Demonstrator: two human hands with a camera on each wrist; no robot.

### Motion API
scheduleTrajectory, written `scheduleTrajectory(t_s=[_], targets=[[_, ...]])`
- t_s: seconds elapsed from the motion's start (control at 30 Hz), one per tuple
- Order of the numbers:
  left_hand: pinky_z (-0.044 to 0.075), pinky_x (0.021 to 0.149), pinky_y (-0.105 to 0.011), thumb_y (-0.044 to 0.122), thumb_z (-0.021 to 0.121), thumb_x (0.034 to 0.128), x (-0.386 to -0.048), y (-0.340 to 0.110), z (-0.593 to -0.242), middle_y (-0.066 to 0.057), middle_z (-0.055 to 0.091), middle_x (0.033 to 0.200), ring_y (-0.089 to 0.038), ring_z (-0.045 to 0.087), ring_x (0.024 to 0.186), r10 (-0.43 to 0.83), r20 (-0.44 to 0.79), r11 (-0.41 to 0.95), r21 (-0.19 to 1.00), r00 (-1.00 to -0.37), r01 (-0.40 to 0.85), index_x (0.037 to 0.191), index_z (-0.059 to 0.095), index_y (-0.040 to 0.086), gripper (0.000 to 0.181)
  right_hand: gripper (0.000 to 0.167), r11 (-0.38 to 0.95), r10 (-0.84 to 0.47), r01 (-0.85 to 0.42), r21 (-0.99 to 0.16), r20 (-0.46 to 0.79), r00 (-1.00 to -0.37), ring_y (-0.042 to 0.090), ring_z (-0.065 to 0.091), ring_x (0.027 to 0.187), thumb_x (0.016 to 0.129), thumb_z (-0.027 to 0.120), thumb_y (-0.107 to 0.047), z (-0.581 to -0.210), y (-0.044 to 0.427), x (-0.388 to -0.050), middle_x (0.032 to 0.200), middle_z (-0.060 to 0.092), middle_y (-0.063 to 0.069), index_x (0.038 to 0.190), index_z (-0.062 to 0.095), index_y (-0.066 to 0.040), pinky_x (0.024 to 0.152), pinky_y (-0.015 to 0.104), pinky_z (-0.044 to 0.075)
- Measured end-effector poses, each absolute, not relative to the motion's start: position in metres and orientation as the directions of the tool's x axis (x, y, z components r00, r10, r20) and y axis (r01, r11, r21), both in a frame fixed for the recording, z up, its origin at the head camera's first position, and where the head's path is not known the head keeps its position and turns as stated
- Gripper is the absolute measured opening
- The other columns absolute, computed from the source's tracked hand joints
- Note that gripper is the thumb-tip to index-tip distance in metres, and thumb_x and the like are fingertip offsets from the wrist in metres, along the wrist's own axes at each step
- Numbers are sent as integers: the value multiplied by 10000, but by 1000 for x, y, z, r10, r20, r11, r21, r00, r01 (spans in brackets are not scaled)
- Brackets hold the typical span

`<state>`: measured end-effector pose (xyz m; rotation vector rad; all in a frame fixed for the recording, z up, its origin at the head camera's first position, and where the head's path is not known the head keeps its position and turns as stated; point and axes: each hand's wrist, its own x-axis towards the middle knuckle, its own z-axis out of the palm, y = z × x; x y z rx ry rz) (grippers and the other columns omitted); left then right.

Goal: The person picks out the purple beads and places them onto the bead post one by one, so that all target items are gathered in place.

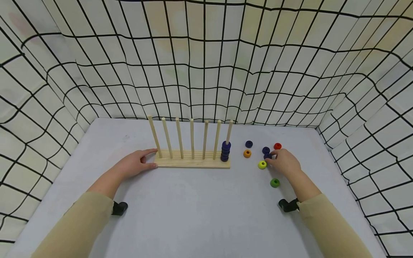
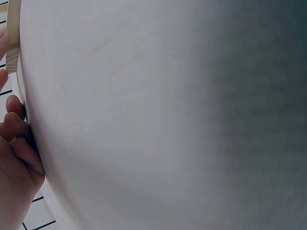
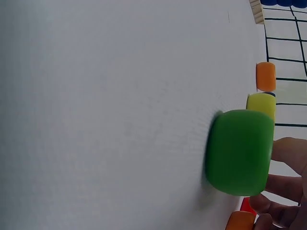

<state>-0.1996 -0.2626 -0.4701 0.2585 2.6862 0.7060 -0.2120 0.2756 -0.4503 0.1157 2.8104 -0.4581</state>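
A wooden peg rack (image 1: pixel 193 163) stands on the white table, with several upright pegs. Its rightmost peg carries a stack of several dark blue beads (image 1: pixel 225 151). My left hand (image 1: pixel 133 164) holds the left end of the base, thumb at the front corner and a finger at the back. To the right of the rack, my right hand (image 1: pixel 285 163) pinches a dark blue bead (image 1: pixel 267 156) between thumb and fingers, low at the table. Another dark blue bead (image 1: pixel 266 150) lies just behind it. A green bead (image 3: pixel 240 153) partly hides the right fingers in the right wrist view.
Loose beads lie around the right hand: yellow (image 1: pixel 262 165), red (image 1: pixel 277 146), orange (image 1: pixel 247 153) and dark blue (image 1: pixel 249 144). An orange bead (image 3: pixel 241 221) shows low in the right wrist view. Black netting (image 1: pixel 206 68) hangs before pale walls around the table.
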Motion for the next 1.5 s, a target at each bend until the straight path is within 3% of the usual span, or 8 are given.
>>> scheduleTrajectory(t_s=[0.37,0.73,1.5], targets=[[309,625,-348,516,699,888,-200,-263,-470,-45,440,777,-191,388,685,265,-284,856,510,-921,89,1517,422,158,775,555,946,25,118,-301,-294,-956,335,584,1006,939,658,-364,-449,277,-212,1161,632,220,1349,572,-1,846,481,487],[318,641,-356,510,695,893,-200,-262,-468,-50,443,786,-197,400,701,260,-292,860,503,-920,84,1520,416,158,771,544,946,24,107,-307,-265,-964,296,569,908,934,652,-387,-443,280,-210,1105,626,189,1337,592,-27,743,413,474],[312,630,-350,539,687,888,-200,-263,-470,-47,439,781,-191,386,687,268,-290,859,505,-919,91,1521,415,166,784,525,919,16,85,-384,-178,-984,309,537,938,956,625,-416,-431,273,-197,1133,598,183,1330,599,-48,737,396,459]])
